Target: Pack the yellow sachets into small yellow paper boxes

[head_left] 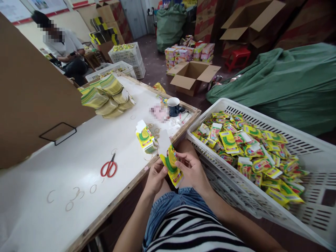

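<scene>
Over my lap I hold a small yellow carton (172,166) printed with green and yellow bananas, its white flap pointing up. My left hand (156,174) pinches its left edge between thumb and fingers. On the other side, my right hand (190,168) is closed on the right edge, the thumb lying on the printed face. Whether anything is inside the carton cannot be seen. Just beyond my hands, a stack of flat matching cartons (145,138) lies on the white table (86,189), with rubber bands (156,133) beside it.
At my right stands a white plastic crate (312,154) of filled-looking banana packets (257,157). Red-handled scissors (109,168), a dark mug (173,107) and bundled cartons (107,94) are on the table. An open cardboard box (193,75) is on the floor. Another person (64,49) sits far left.
</scene>
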Demonstrator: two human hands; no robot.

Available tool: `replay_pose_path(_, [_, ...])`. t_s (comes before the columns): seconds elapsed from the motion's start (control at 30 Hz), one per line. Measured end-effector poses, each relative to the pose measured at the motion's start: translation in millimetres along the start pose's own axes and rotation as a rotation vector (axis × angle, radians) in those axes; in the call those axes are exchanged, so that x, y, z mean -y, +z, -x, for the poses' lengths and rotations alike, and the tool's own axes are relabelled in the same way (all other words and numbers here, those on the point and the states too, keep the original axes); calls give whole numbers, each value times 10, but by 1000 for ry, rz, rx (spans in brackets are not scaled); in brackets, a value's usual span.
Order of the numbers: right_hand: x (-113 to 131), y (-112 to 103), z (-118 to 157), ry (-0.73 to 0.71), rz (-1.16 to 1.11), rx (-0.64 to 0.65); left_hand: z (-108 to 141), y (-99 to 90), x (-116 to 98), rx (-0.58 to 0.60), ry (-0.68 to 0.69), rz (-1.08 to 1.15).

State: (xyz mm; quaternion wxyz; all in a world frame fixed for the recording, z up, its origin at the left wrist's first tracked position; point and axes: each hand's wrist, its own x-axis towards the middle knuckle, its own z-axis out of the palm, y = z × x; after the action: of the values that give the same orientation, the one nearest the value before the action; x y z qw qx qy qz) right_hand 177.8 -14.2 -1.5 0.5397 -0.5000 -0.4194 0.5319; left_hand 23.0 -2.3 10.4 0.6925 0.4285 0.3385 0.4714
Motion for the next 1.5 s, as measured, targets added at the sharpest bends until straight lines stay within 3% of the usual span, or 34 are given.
replay_pose_path(0.3, [-38,-6,-4,59,-15,22,-9,55,-46,-40,30,-45])
replay_pose_path(0.7, [-78,-57,-2,49,-95,46,-23,71,-99,-16,-47,78])
replay_pose_path(0.8, [-16,-37,20,84,-135,56,-28,55,-50,-74,-69,61])
replay_pose_path(0.93, [51,7,42,89,-93,66,-46,41,53,-244,-36,-27])
replay_pose_path(1.07, [3,15,10,3,25,-36,-48,75,81,-285,59,-140])
replay_pose_path(1.17, [-51,-48,-35,-85,60,-16,-4,81,35,-256,77,-230])
replay_pose_path(1.37, [6,-268,-92,-147,87,289,110,-18,-139,25,-38,-242])
replay_pose_path(1.5, [149,-335,-108,-154,145,390,148,-53,-210,136,-104,-170])
